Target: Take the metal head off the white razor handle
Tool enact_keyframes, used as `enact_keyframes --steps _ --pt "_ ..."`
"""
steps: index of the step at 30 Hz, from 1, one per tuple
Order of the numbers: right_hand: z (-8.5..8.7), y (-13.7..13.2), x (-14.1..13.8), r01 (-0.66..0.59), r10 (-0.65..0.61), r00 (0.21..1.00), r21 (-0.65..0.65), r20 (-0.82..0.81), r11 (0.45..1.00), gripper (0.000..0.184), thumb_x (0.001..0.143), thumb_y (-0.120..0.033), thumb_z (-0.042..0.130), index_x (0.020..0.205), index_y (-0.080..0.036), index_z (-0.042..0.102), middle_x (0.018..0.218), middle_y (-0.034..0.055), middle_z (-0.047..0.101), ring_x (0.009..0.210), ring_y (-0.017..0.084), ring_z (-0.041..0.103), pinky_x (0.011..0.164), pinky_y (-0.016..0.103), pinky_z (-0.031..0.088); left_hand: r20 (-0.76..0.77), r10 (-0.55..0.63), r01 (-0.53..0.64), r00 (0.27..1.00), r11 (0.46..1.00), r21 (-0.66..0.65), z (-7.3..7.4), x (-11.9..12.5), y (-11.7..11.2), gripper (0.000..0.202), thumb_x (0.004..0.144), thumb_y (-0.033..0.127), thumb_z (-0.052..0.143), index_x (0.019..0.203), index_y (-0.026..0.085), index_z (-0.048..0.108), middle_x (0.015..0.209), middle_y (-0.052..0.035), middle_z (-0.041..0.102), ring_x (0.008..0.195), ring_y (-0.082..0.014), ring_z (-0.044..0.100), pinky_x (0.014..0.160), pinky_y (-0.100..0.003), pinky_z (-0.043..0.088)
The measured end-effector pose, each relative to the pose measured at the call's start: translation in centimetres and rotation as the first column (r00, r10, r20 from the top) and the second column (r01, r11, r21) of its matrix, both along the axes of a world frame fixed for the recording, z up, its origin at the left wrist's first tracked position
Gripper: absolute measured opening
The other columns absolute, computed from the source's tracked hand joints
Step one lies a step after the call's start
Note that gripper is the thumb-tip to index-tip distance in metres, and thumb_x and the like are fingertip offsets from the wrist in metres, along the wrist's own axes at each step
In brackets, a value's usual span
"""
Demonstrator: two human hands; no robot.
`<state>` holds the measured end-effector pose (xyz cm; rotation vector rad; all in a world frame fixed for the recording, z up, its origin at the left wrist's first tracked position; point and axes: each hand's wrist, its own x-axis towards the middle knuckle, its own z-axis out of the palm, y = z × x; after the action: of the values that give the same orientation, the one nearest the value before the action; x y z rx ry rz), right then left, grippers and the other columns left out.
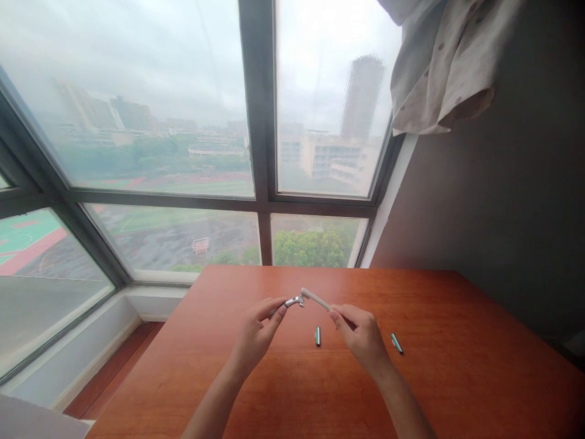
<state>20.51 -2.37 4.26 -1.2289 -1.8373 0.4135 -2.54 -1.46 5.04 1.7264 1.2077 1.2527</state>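
My left hand [256, 329] is closed round a razor handle [293, 301], whose silver head end points right and carries no blade cartridge. Between the thumb and fingers of my right hand [361, 334] is a pale toothbrush [316, 298], slanting up to the left. Its bristle end meets or nearly meets the tip of the handle; whether they touch I cannot tell. On the table below lies a green and black razor cartridge [318, 336], just left of my right hand. A second razor cartridge [397, 343] rests to the right of that hand.
Both hands are above a reddish-brown wooden table [219, 390]. Large windows with a dark frame [262, 122] stand behind its far edge. A light buttoned shirt [439, 73] hangs at the upper right, in front of a dark wall [493, 195].
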Motion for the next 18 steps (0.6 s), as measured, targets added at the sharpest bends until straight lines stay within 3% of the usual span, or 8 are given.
enact_keyframes --steps 9,18 --pt "-0.11 0.09 0.04 0.003 -0.003 1.0 -0.011 -0.025 1.0 0.034 0.092 -0.036 0.043 0.078 -0.017 0.068 0.059 0.0016 0.054 0.055 0.014 0.049 0.052 0.023 0.035 -0.015 -0.021 0.021 1.0 1.0 -0.009 0.2 -0.01 -0.1 0.027 0.084 0.036 0.056 0.099 0.02 0.072 0.098 -0.0081 0.073 0.093 -0.0234 0.065 0.081 -0.031 0.051" --pt "0.54 -0.34 -0.09 -0.053 0.052 0.998 -0.031 -0.02 0.998 0.036 0.092 -0.038 0.042 0.073 -0.017 0.065 0.057 0.0005 0.052 0.053 0.013 0.045 0.051 0.024 0.032 -0.01 0.045 -0.045 0.999 0.999 -0.01 -0.28 -0.1 0.12 0.026 0.084 0.034 0.056 0.1 0.019 0.071 0.098 -0.0077 0.073 0.093 -0.0236 0.066 0.078 -0.03 0.052"
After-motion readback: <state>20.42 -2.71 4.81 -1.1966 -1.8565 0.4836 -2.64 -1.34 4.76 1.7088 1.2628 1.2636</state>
